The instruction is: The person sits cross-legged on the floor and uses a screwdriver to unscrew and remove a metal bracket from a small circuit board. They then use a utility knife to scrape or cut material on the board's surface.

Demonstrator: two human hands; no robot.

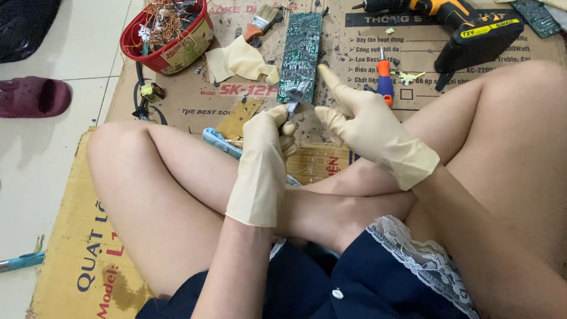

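Leftmost, a maroon slipper [32, 95] lies on the tiled floor [35, 159], beside a red tub [168, 35] of tangled copper wire with a yellowish label band around its side. Flattened cardboard [195, 97] printed in red and dark lettering covers the floor under the seated person. A spare cream glove [242, 62] and a small paintbrush [260, 22] lie next to a green circuit board [301, 50], whose long axis runs away from the person, its near end tilted slightly left. The left hand [263, 159], gloved, has its fingers clenched around a small grey metal piece [297, 97] at the board's near end; its exact shape is hard to make out. The right hand [369, 127], gloved, hovers just beside it, fingers released, forefinger pointing up-left. An orange-handled screwdriver [384, 80] stands partly hidden behind it. Farther right, a yellow-and-black cordless drill [466, 29] lies cut off by the top edge.
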